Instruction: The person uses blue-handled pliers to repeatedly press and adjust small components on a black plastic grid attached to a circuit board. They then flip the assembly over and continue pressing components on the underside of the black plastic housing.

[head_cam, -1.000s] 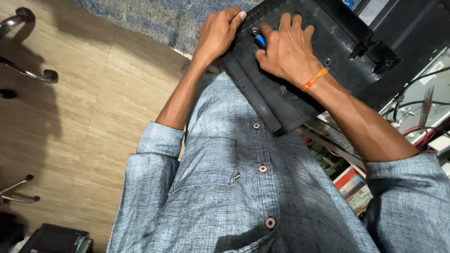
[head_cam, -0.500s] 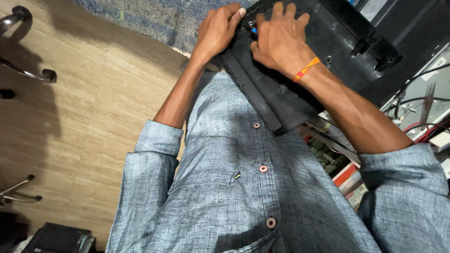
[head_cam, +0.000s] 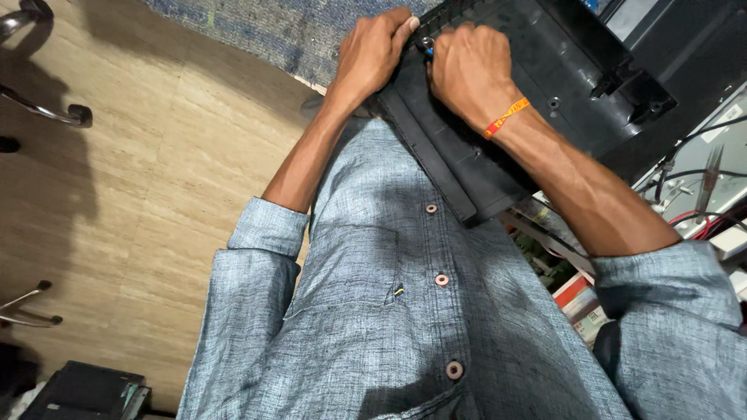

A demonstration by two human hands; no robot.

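A large black plastic housing (head_cam: 560, 78) rests tilted against my stomach. My left hand (head_cam: 372, 56) grips its left edge, thumb on top. Beside it, almost touching, my right hand (head_cam: 467, 71) is clenched into a fist on the housing. A small blue-handled tool (head_cam: 428, 51), most of it hidden by the fingers, shows between the two hands. An orange band (head_cam: 506, 117) circles my right wrist. I am wearing a grey-blue buttoned shirt (head_cam: 405, 311).
Metal chair legs (head_cam: 47, 109) stand on the wooden floor (head_cam: 156, 202) at the left, with a blue rug (head_cam: 272, 27) beyond. A black box (head_cam: 85, 393) lies at the bottom left. Cables (head_cam: 692, 175), tweezers (head_cam: 710, 175) and small parts crowd the right side.
My right hand's spread fingers have curled into a fist and shifted up toward my left hand. The blue tool is now mostly covered. The housing stays in place.
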